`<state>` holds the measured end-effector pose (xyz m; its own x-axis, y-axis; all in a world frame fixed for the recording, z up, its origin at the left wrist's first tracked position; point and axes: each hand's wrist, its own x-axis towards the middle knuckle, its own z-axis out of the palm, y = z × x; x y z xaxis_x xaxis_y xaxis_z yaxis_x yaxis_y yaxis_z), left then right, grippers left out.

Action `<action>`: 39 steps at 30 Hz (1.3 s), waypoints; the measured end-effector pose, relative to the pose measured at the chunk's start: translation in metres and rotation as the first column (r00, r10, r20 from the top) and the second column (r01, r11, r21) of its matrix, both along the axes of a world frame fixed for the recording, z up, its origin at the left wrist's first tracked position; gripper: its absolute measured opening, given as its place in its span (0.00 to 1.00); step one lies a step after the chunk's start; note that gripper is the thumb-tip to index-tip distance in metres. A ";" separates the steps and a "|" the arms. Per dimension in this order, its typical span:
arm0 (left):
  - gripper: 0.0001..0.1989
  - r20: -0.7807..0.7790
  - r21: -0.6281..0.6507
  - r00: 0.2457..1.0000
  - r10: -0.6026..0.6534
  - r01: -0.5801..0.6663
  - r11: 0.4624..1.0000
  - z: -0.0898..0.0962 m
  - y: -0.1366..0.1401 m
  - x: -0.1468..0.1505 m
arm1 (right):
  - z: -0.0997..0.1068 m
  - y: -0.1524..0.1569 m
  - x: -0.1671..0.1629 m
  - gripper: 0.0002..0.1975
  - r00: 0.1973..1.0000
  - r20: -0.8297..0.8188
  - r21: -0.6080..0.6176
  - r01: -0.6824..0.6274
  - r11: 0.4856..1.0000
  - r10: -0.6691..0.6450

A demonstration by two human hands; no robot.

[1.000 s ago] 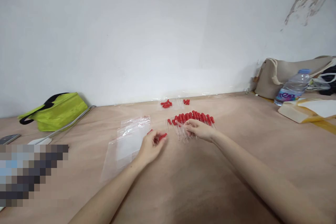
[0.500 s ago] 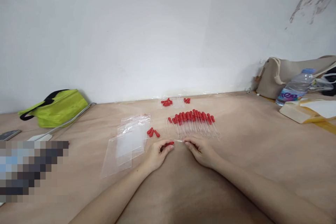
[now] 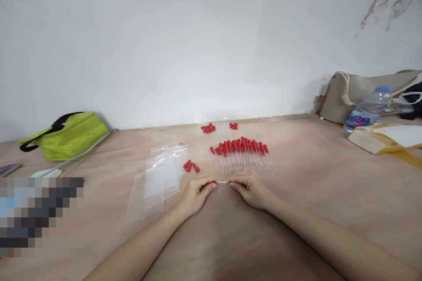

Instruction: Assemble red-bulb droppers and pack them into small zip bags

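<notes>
My left hand (image 3: 197,194) is closed on a red rubber dropper bulb (image 3: 214,182), mostly covered by the fingers. Between thumb and fingers, my right hand (image 3: 249,189) pinches a thin clear dropper tube (image 3: 222,182). The tube lies level between the hands, its left end meeting the bulb's mouth; how deep it sits I cannot tell. Just beyond the hands a row of red-capped droppers (image 3: 239,145) lies side by side, tips toward me. Several loose red bulbs (image 3: 188,167) rest beyond my left hand, beside overlapping clear zip bags (image 3: 145,197).
More red bulbs (image 3: 208,128) and a small red group (image 3: 234,126) lie on clear plastic by the wall. A lime-green pouch (image 3: 77,136) and a cable are at left, near a blurred-out patch. On the right are a water bottle (image 3: 365,112), a beige bag (image 3: 336,96) and yellow-edged packaging (image 3: 372,140).
The tube and the bulb have come together: the gap between them is gone, and the tube now meets the bulb in my left hand. Both hands keep almost the same place.
</notes>
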<state>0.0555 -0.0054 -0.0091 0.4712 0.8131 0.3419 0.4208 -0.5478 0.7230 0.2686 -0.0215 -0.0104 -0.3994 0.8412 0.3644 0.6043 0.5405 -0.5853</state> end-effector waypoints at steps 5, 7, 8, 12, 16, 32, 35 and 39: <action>0.10 -0.068 -0.009 0.996 -0.066 0.065 0.998 0.007 -0.005 0.000 | 0.008 0.002 0.002 0.12 0.986 0.167 0.023 -0.031 0.999 0.027; 0.10 -0.108 -0.009 0.991 -0.073 0.073 0.997 0.009 -0.007 0.000 | 0.011 0.002 0.002 0.12 0.970 0.243 0.083 -0.036 0.996 0.014; 0.10 -0.128 -0.009 0.989 -0.068 0.068 0.998 0.010 -0.007 0.001 | 0.012 0.001 0.002 0.13 0.961 0.278 0.121 -0.036 0.992 0.001; 0.10 -0.169 0.014 0.985 -0.029 0.031 0.999 0.011 -0.009 0.002 | 0.012 -0.002 0.001 0.12 0.932 0.358 0.275 -0.053 0.960 -0.051; 0.10 -0.208 0.030 0.977 -0.051 0.059 0.998 0.011 -0.010 0.002 | 0.003 -0.003 -0.002 0.11 0.944 0.325 0.381 -0.073 0.922 -0.060; 0.08 -0.179 0.355 0.984 0.007 0.058 0.933 0.015 0.002 -0.005 | 0.015 -0.006 -0.013 0.10 0.912 0.393 0.379 -0.042 0.924 -0.120; 0.10 -0.083 0.407 0.981 0.178 -0.129 0.904 0.012 0.002 -0.008 | 0.025 -0.004 -0.009 0.11 0.920 0.356 0.257 0.072 0.964 -0.163; 0.06 -0.217 0.307 0.962 0.167 -0.095 0.947 0.009 -0.002 -0.009 | 0.037 0.019 -0.006 0.13 0.954 0.193 -0.017 0.237 0.971 -0.230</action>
